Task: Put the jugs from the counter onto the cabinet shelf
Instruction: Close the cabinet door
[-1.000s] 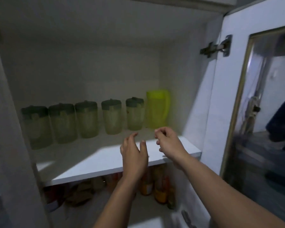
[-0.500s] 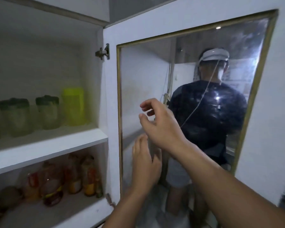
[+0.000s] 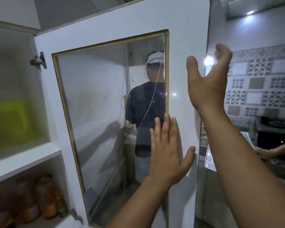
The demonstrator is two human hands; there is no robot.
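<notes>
A yellow-green jug (image 3: pixel 11 122) stands on the white cabinet shelf (image 3: pixel 23 158) at the far left; the other jugs are out of view. The open cabinet door (image 3: pixel 105 27) with its glass pane fills the middle. My left hand (image 3: pixel 168 150) lies flat with spread fingers against the door's right frame, holding nothing. My right hand (image 3: pixel 207 79) is raised higher at the door's outer edge, fingers apart and curved, empty.
Below the shelf stand several bottles and jars (image 3: pixel 39 199). The glass reflects a person in a dark shirt. To the right are a patterned tile wall (image 3: pixel 260 89), a dark stove (image 3: pixel 276 129), and another person's hand (image 3: pixel 268 152) at the counter.
The view has swung right from the shelf to the door. Both hands moved away from the shelf; the left now presses on the door frame and the right rose to the door's edge.
</notes>
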